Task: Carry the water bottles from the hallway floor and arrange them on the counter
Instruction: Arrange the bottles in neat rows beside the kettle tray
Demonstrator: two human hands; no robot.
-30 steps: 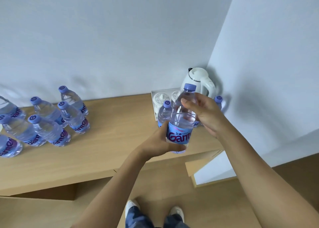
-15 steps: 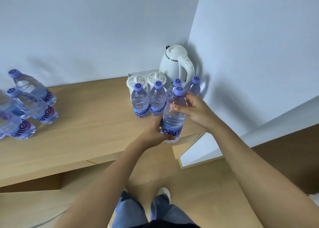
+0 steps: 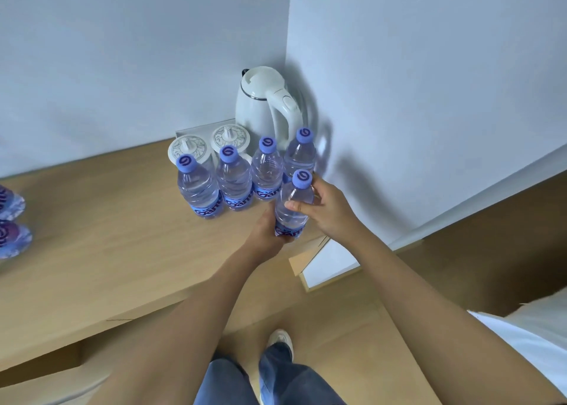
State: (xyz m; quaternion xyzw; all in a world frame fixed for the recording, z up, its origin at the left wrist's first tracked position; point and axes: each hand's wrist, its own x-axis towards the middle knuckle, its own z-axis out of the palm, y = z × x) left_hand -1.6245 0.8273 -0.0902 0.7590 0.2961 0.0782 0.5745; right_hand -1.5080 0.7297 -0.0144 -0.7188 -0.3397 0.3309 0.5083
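Head view: both hands hold one water bottle (image 3: pixel 293 205) upright at the front edge of the wooden counter (image 3: pixel 116 245), close to its right end. The left hand (image 3: pixel 266 232) curls round the bottle's base and label; the right hand (image 3: pixel 325 209) wraps its upper body just under the purple cap, thumb across the front. Whether the base touches the counter cannot be told. Just behind stands a row of four bottles (image 3: pixel 233 177), upright and side by side, running toward the back right corner. Behind them sit a white kettle (image 3: pixel 264 107) and two lidded cups (image 3: pixel 190 150) on a tray. Two more bottles (image 3: pixel 12 220) show at the counter's left edge
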